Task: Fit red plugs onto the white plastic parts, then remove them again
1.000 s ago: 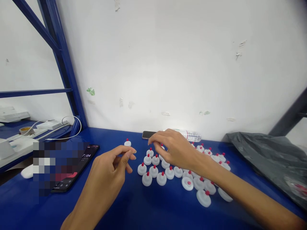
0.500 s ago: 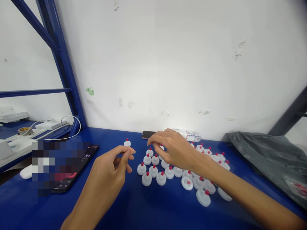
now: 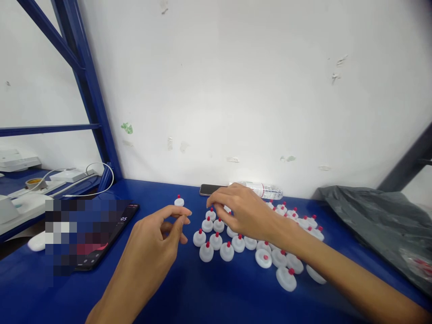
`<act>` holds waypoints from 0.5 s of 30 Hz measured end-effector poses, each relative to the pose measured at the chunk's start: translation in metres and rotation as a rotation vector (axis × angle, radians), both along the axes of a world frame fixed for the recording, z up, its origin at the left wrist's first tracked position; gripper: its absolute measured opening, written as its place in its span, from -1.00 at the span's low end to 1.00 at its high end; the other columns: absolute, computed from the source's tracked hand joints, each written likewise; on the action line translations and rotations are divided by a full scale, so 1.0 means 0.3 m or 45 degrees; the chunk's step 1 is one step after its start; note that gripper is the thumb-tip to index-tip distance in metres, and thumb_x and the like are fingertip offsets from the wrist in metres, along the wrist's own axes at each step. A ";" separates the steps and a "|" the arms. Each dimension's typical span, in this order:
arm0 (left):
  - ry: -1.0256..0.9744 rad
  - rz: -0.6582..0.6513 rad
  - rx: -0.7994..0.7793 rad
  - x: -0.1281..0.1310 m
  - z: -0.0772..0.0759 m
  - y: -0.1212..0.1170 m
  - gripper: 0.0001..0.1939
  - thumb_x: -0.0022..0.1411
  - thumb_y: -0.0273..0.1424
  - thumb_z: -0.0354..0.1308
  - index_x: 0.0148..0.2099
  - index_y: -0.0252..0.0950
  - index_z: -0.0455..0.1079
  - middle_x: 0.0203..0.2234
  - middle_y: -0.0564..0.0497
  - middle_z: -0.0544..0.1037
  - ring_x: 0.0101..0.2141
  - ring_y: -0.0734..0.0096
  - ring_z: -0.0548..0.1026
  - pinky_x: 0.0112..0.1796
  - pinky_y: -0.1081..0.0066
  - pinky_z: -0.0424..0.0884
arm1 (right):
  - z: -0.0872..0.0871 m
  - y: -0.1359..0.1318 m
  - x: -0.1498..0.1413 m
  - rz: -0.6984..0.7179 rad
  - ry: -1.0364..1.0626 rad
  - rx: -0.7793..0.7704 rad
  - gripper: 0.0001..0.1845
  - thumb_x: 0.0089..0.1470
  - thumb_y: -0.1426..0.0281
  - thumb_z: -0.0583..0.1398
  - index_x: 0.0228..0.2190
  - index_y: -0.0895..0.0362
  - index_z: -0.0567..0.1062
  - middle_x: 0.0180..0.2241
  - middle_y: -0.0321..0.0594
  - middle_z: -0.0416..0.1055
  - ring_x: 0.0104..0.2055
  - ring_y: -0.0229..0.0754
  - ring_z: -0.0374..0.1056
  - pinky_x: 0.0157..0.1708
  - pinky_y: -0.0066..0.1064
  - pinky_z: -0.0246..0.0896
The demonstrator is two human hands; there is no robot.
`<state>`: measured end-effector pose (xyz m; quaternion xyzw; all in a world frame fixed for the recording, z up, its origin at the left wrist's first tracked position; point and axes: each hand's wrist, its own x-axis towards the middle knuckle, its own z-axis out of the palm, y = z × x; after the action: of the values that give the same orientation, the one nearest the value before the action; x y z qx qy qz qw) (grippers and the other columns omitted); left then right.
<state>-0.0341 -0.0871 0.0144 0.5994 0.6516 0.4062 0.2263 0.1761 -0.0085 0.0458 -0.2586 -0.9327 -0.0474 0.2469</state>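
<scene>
White plastic pieces with red tips (image 3: 206,254) sit in a loose cluster on the blue surface (image 3: 202,294), and I have my right hand (image 3: 213,208) over the far left part of it. That hand is bent at the wrist, fingers curled downward and thumb tucked beneath; from my camera I can't tell whether it has hold of anything. Its forearm crosses above the group and hides some of the pieces. Most stand tip up, while a few at the near right edge lean over, one of them (image 3: 286,279) set slightly apart at the front.

My left hand (image 3: 186,215) is left of the cluster, thumb and forefinger brought close at the tips, other fingers loosely curled; whether something tiny is between them, I can't make out. Just beyond it stands a single piece (image 3: 178,202), well apart from the rest.

Behind my right hand I see a dark phone (image 3: 208,190) and a clear bottle (image 3: 272,192) lying against the wall (image 3: 216,99). A larger phone (image 3: 116,234), partly pixelated, lies left; a dark plastic bag (image 3: 364,225) lies right.
</scene>
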 end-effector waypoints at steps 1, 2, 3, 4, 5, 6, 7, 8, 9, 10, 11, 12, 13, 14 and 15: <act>-0.005 0.000 -0.007 0.000 0.001 -0.001 -0.57 0.25 0.02 0.05 -0.07 -0.19 0.46 -0.59 0.09 0.56 -0.69 0.48 0.26 -0.66 0.50 0.15 | -0.001 0.001 0.000 0.003 -0.002 -0.003 -0.75 0.23 0.55 0.10 -0.18 0.11 0.55 -0.26 -0.28 0.59 -0.32 -0.23 0.37 -0.15 -0.29 0.16; -0.006 0.001 -0.012 -0.001 0.001 -0.001 -0.56 0.25 0.02 0.05 -0.07 -0.19 0.46 -0.58 0.09 0.57 -0.68 0.47 0.28 -0.65 0.49 0.16 | -0.001 0.001 0.000 0.005 -0.004 -0.007 -0.75 0.23 0.55 0.09 -0.18 0.12 0.55 -0.25 -0.28 0.59 -0.32 -0.23 0.37 -0.15 -0.29 0.16; -0.004 -0.002 -0.014 -0.001 0.003 -0.002 -0.55 0.25 0.02 0.05 -0.06 -0.19 0.46 -0.58 0.09 0.57 -0.68 0.46 0.29 -0.64 0.49 0.18 | -0.002 0.002 0.000 0.009 -0.004 -0.010 -0.75 0.23 0.55 0.09 -0.18 0.12 0.55 -0.25 -0.27 0.59 -0.31 -0.23 0.38 -0.15 -0.28 0.15; -0.001 -0.001 -0.017 0.000 0.005 -0.003 -0.55 0.25 0.02 0.05 -0.05 -0.19 0.46 -0.58 0.09 0.57 -0.67 0.45 0.31 -0.64 0.48 0.19 | -0.002 0.002 0.000 0.012 -0.006 -0.012 -0.74 0.23 0.55 0.09 -0.18 0.12 0.55 -0.25 -0.27 0.59 -0.30 -0.23 0.38 -0.15 -0.28 0.15; 0.002 0.000 -0.018 0.001 0.007 -0.004 -0.55 0.26 0.02 0.05 -0.04 -0.19 0.47 -0.58 0.09 0.58 -0.67 0.44 0.32 -0.64 0.48 0.20 | -0.003 0.002 0.000 0.014 -0.008 -0.011 -0.74 0.23 0.55 0.09 -0.18 0.12 0.55 -0.25 -0.27 0.59 -0.30 -0.23 0.38 -0.14 -0.28 0.15; 0.004 -0.002 -0.015 0.003 0.010 -0.004 -0.55 0.26 0.02 0.06 -0.04 -0.19 0.47 -0.58 0.09 0.58 -0.67 0.44 0.32 -0.64 0.48 0.20 | -0.004 0.002 0.000 0.013 -0.009 -0.009 -0.74 0.23 0.55 0.09 -0.18 0.12 0.55 -0.26 -0.28 0.59 -0.30 -0.24 0.38 -0.15 -0.28 0.15; 0.006 -0.008 -0.008 0.005 0.014 -0.005 -0.55 0.25 0.02 0.07 -0.04 -0.19 0.48 -0.59 0.09 0.58 -0.67 0.44 0.33 -0.64 0.48 0.21 | -0.004 0.002 0.000 0.011 -0.011 -0.005 -0.74 0.23 0.55 0.09 -0.18 0.12 0.55 -0.26 -0.28 0.58 -0.31 -0.24 0.38 -0.15 -0.29 0.15; 0.006 -0.011 0.001 0.008 0.017 -0.007 -0.55 0.24 0.03 0.08 -0.05 -0.19 0.48 -0.60 0.10 0.57 -0.67 0.43 0.34 -0.64 0.48 0.21 | -0.005 0.002 0.000 0.011 -0.014 -0.003 -0.74 0.23 0.55 0.09 -0.18 0.12 0.55 -0.27 -0.28 0.58 -0.32 -0.25 0.37 -0.15 -0.29 0.15; 0.005 -0.013 0.010 0.010 0.021 -0.009 -0.54 0.23 0.04 0.10 -0.07 -0.20 0.49 -0.62 0.10 0.56 -0.68 0.43 0.34 -0.65 0.48 0.20 | -0.005 0.001 0.000 0.011 -0.018 -0.001 -0.74 0.23 0.55 0.09 -0.18 0.12 0.55 -0.27 -0.28 0.58 -0.33 -0.26 0.36 -0.16 -0.30 0.15; 0.001 -0.016 0.021 0.013 0.024 -0.010 -0.54 0.23 0.05 0.11 -0.10 -0.20 0.51 -0.63 0.10 0.55 -0.68 0.43 0.34 -0.65 0.48 0.21 | -0.006 0.001 0.000 0.012 -0.021 0.001 -0.74 0.23 0.55 0.09 -0.18 0.12 0.55 -0.27 -0.28 0.58 -0.33 -0.26 0.36 -0.16 -0.30 0.15; -0.011 -0.020 0.034 0.014 0.026 -0.012 -0.55 0.22 0.05 0.12 -0.13 -0.21 0.51 -0.63 0.10 0.55 -0.68 0.43 0.37 -0.65 0.48 0.22 | -0.006 0.001 0.000 0.013 -0.023 0.001 -0.75 0.24 0.55 0.08 -0.18 0.12 0.55 -0.27 -0.28 0.58 -0.33 -0.26 0.36 -0.17 -0.30 0.15; -0.035 -0.023 0.049 0.015 0.027 -0.014 -0.56 0.22 0.04 0.13 -0.15 -0.22 0.52 -0.62 0.09 0.56 -0.67 0.42 0.40 -0.64 0.48 0.25 | -0.006 0.000 0.000 0.014 -0.026 0.002 -0.75 0.24 0.55 0.08 -0.19 0.12 0.55 -0.28 -0.28 0.58 -0.33 -0.25 0.36 -0.17 -0.30 0.15; -0.071 -0.027 0.065 0.015 0.027 -0.016 -0.57 0.23 0.03 0.13 -0.17 -0.23 0.52 -0.60 0.08 0.57 -0.64 0.40 0.45 -0.62 0.47 0.31 | -0.006 0.000 0.000 0.014 -0.028 0.003 -0.75 0.24 0.54 0.08 -0.19 0.12 0.55 -0.28 -0.28 0.57 -0.33 -0.25 0.35 -0.17 -0.30 0.16; -0.115 -0.031 0.081 0.014 0.027 -0.016 -0.58 0.23 0.01 0.14 -0.19 -0.24 0.52 -0.57 0.06 0.59 -0.60 0.38 0.50 -0.59 0.47 0.37 | -0.007 0.000 0.000 0.014 -0.030 0.003 -0.74 0.24 0.54 0.08 -0.19 0.12 0.55 -0.29 -0.28 0.57 -0.33 -0.25 0.35 -0.17 -0.30 0.16; -0.156 -0.034 0.098 0.014 0.025 -0.016 -0.60 0.23 0.00 0.15 -0.20 -0.24 0.51 -0.54 0.05 0.61 -0.55 0.36 0.55 -0.54 0.45 0.45 | -0.007 0.001 0.000 0.015 -0.032 0.002 -0.74 0.25 0.54 0.07 -0.19 0.12 0.55 -0.29 -0.28 0.57 -0.33 -0.25 0.36 -0.17 -0.30 0.16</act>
<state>-0.0300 -0.0920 0.0220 0.5902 0.6124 0.4638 0.2480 0.1762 -0.0083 0.0437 -0.2522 -0.9373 -0.0499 0.2355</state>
